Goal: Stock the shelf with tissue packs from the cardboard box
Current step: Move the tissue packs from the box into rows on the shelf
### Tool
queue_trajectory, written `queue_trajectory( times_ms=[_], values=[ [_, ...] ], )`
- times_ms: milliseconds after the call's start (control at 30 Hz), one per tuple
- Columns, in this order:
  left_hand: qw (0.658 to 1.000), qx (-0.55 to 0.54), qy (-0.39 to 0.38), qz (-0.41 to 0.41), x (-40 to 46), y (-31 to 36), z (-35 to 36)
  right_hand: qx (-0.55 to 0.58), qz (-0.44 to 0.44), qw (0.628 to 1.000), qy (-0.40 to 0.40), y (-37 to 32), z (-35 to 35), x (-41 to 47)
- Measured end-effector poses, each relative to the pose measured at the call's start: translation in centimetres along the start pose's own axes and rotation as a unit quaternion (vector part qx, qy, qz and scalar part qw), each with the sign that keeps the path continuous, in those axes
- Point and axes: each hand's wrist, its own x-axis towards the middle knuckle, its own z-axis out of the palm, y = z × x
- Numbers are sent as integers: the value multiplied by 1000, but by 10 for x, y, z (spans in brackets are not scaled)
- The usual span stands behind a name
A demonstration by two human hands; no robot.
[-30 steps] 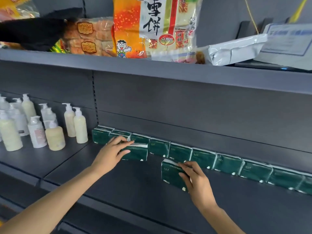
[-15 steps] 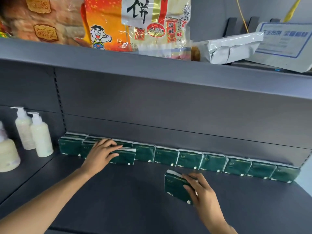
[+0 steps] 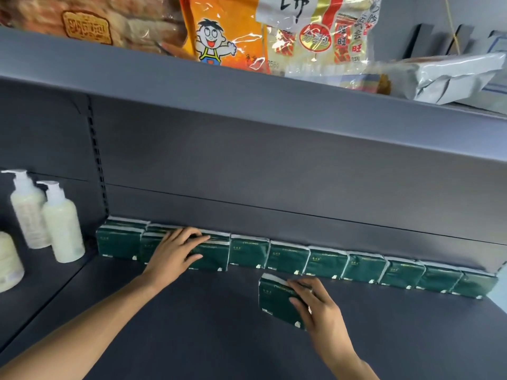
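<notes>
Tissue packs (image 3: 288,256) in row along shelf (image 3: 192,325) back edge. Right hand (image 3: 318,305) grip holds loose pack (image 3: 274,297) just before row; left hand (image 3: 172,253) flat, fingers straight, on pack near left end.

Eleven green tissue packs (image 3: 248,250), three pump bottles (image 3: 63,223), two hands (image 3: 172,253), one silver pouch (image 3: 450,78).

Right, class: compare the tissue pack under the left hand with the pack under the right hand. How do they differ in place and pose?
1. The left-hand pack stands close against the back row; the right-hand pack sits apart, forward on the shelf.
2. The left-hand pack is square to the row; the right-hand pack is skewed.
3. The left hand lies across its pack's top; the right hand grips its pack's right end.

Both are dark green with white edges.
</notes>
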Motion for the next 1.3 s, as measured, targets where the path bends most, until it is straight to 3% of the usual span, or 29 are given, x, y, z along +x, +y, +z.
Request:
queue_trajectory(
  times_ms=[167, 633, 867, 1100, 1300],
  values=[
    [1000, 7, 8, 22, 0, -9, 6, -4, -13, 1000, 6, -5, 15, 15],
    [999, -23, -22, -12, 3, -9, 18, 16, -20, 1000, -3, 6, 77, 85],
    [999, -30, -41, -17, 5, -13, 20, -54, -32, 998, 19, 26, 114, 93],
    [998, -44, -31, -23, 3, -10, 21, -152, -62, 986, -9, 38, 117, 98],
    [998, -55, -29, -29, 5, -8, 18, -133, -76, 988, -9, 38, 123, 106]
  ],
)
